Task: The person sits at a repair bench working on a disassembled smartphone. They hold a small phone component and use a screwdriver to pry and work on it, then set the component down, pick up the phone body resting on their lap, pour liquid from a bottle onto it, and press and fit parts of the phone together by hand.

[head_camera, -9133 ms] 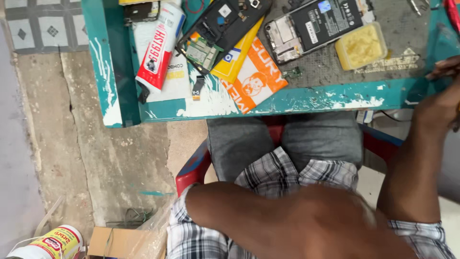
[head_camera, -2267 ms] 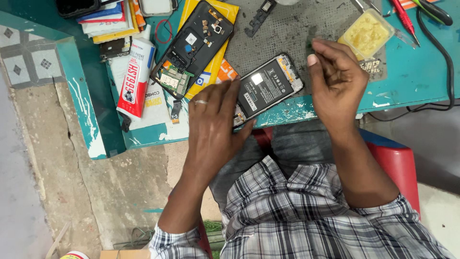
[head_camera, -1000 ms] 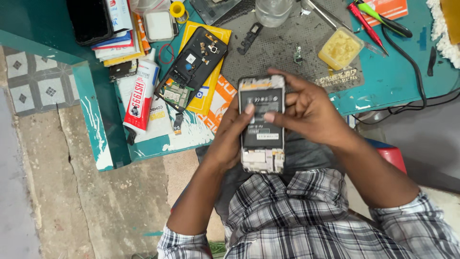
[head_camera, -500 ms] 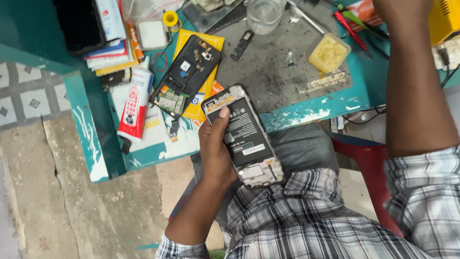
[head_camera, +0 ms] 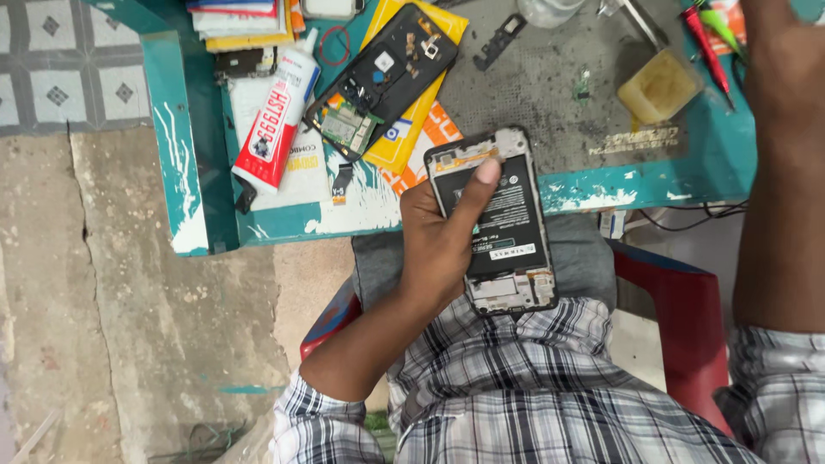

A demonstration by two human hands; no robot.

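My left hand grips an opened phone with its back cover off, black battery and circuit board showing, thumb laid across the battery. It is held over my lap at the front edge of the teal workbench. My right hand reaches up over the bench at the far right, close to a red-handled tool and a yellow sponge block; its fingers run past the frame's top, so what they hold is hidden.
On the bench lie a second dismantled black phone on yellow packaging, a white and red glue tube, stacked booklets, a grey work mat and a clear cup. A red plastic chair sits under me; cracked concrete floor lies left.
The right hand let go of the phone and rose to the bench's right side. The left hand now holds the phone alone, tilted, slightly lower toward my lap.
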